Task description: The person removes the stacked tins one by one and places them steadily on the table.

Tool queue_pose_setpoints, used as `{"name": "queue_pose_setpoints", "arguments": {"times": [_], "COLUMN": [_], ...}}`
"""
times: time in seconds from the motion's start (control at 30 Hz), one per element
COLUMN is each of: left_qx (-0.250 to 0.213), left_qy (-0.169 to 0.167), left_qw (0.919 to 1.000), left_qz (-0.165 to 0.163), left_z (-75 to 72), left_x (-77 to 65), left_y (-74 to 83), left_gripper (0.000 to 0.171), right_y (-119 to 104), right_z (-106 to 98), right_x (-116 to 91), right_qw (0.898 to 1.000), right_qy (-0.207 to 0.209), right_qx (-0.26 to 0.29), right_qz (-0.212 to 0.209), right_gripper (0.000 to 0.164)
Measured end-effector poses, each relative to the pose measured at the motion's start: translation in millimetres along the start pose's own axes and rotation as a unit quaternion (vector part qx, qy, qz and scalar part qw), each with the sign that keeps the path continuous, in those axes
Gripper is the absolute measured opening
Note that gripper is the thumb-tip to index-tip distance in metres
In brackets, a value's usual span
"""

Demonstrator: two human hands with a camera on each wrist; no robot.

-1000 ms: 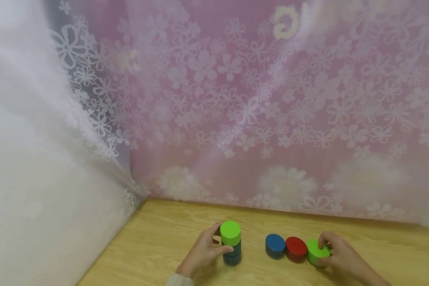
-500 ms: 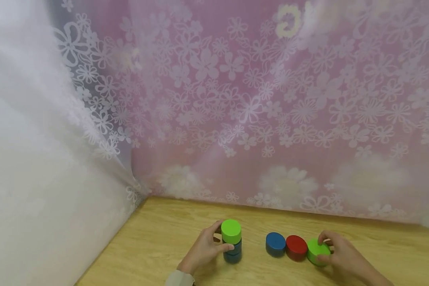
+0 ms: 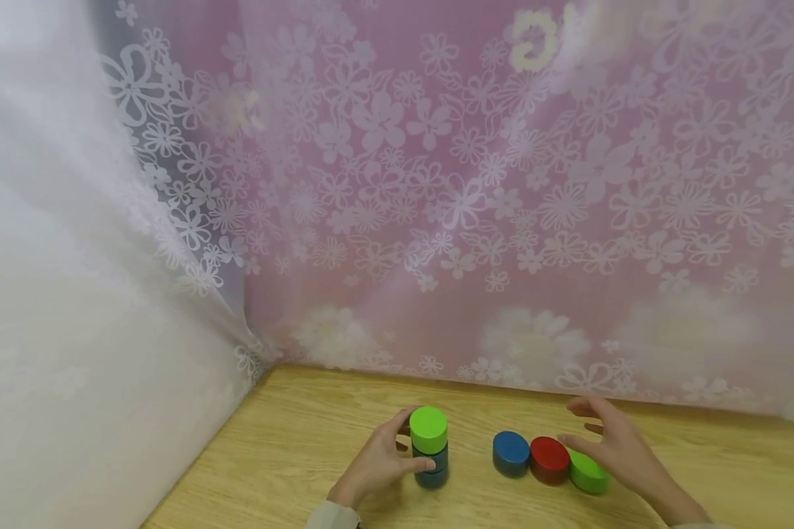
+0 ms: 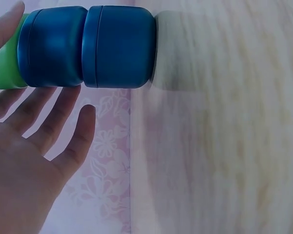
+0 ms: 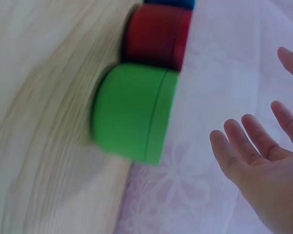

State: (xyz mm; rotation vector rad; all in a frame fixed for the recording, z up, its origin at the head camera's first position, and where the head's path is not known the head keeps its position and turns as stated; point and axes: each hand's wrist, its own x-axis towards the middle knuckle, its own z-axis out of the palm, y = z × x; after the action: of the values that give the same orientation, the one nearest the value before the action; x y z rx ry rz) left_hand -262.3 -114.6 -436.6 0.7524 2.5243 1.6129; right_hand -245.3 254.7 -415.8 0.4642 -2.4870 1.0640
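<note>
On the wooden table (image 3: pixel 304 441), a stack of round lidded tins stands upright: a green tin (image 3: pixel 428 430) on top of two blue tins (image 4: pixel 119 46). My left hand (image 3: pixel 380 463) grips the stack from its left side, thumb in front and fingers behind. Further right, a blue tin (image 3: pixel 511 454), a red tin (image 3: pixel 550 461) and a second green tin (image 5: pixel 132 112) form a row. Above that green tin hovers my right hand (image 3: pixel 618 448), holding nothing, its fingers spread in the right wrist view. In the head view it partly hides the green tin.
A pink flowered curtain (image 3: pixel 437 294) hangs along the table's back edge. Pale cloth (image 3: pixel 106 367) borders the left side. Bare wood (image 3: pixel 473 492) lies between the stack and the row.
My right hand has let go of the green tin at the row's right end and risen above it. That tin stays in place. The left hand still holds the stack.
</note>
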Motion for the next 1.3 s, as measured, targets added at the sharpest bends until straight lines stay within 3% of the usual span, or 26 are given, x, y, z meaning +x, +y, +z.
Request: {"name": "queue_pose_setpoints", "arguments": {"times": [0.63,1.07,1.3], "left_qx": [-0.021,-0.042,-0.025], "left_qy": [-0.029,-0.049,-0.05], "left_qw": [0.9993,0.9973,0.9971], "left_qz": [-0.014,-0.035,-0.051], "left_z": [-1.3,0.7,2.9], "left_x": [-6.2,-5.2,-5.2], "left_y": [-12.3,-13.2,-13.0], "left_gripper": [0.077,0.073,0.072], "right_y": [-45.1,-65.4,-75.4], "right_z": [30.0,49.0,63.3], "right_x": [20.1,30.0,32.0], "right_qw": [0.986,0.976,0.967], "right_qy": [-0.07,-0.115,-0.141], "right_qx": [0.149,0.184,0.201], "right_qz": [0.005,-0.034,-0.065], "right_gripper": [0.05,0.052,0.051]}}
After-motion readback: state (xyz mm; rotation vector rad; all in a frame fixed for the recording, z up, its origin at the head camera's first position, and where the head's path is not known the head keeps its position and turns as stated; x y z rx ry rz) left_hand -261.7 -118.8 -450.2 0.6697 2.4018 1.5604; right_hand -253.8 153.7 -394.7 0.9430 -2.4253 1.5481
